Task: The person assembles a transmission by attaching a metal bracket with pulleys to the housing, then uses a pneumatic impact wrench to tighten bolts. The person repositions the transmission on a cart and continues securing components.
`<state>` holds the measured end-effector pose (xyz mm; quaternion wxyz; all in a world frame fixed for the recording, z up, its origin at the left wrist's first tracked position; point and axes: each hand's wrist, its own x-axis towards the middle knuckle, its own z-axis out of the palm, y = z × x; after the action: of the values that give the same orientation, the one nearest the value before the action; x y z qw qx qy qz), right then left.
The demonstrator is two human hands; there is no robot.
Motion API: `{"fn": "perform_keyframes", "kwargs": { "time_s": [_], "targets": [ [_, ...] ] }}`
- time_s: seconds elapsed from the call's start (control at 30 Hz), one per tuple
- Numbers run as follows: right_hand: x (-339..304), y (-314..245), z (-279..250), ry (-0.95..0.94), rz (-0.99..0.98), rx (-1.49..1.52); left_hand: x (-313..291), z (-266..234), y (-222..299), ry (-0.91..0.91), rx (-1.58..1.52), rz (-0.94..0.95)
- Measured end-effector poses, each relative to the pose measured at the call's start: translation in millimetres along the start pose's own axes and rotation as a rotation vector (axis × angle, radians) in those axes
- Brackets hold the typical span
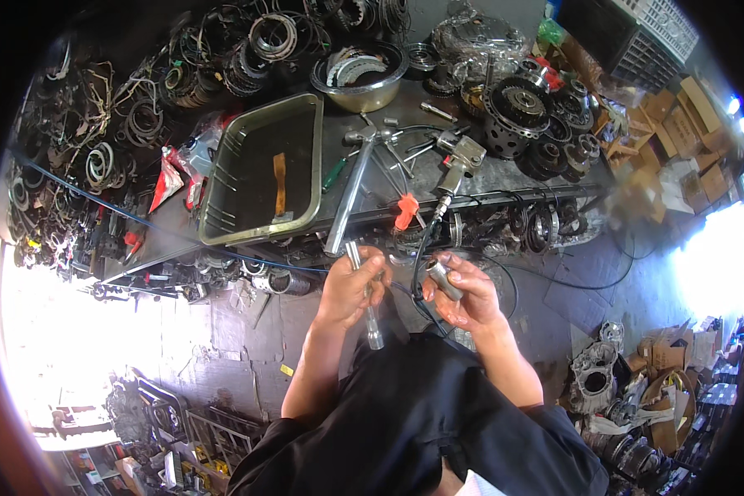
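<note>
My left hand (349, 291) is closed round a slim chrome extension bar (375, 337), which stands nearly upright with its lower end below the fingers. Held in the fingertips of my right hand (475, 299) is a deep metal socket (445, 281), tilted, its open end up and to the left. The two hands are apart, in front of my body at the bench's near edge. Just beyond my left hand, a long bright metal pipe (351, 198) lies over the edge. An air impact wrench (469, 153) with a hose rests on the bench beyond my right hand.
On the bench stand a shallow metal tray (317, 157) with a brown strip (280, 186) in it, a steel bowl (360, 102) of rings, and a gear drum (514, 116). Near the pipe are a green-handled screwdriver (335, 174) and an orange-red piece (406, 212). Cardboard boxes (678, 124) lie right.
</note>
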<state>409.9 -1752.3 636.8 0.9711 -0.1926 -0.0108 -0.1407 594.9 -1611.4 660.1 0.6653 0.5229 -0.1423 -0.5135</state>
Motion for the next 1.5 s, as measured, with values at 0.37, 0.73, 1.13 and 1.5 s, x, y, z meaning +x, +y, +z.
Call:
{"fn": "perform_keyframes", "kwargs": {
  "time_s": [0.37,0.73,1.13,1.5],
  "targets": [
    [21,7,19,0.401,0.046,-0.724,-2,-15,2,0.07,0.727,0.181],
    [54,23,56,0.056,-0.181,-1.629,-18,-22,23,0.102,1.386,0.368],
    [74,23,43,0.155,0.149,-1.558,-6,-37,13,0.138,1.482,0.442],
    [84,25,50,0.252,0.254,-1.686,15,-31,21,0.027,1.617,0.481]
  ]
}}
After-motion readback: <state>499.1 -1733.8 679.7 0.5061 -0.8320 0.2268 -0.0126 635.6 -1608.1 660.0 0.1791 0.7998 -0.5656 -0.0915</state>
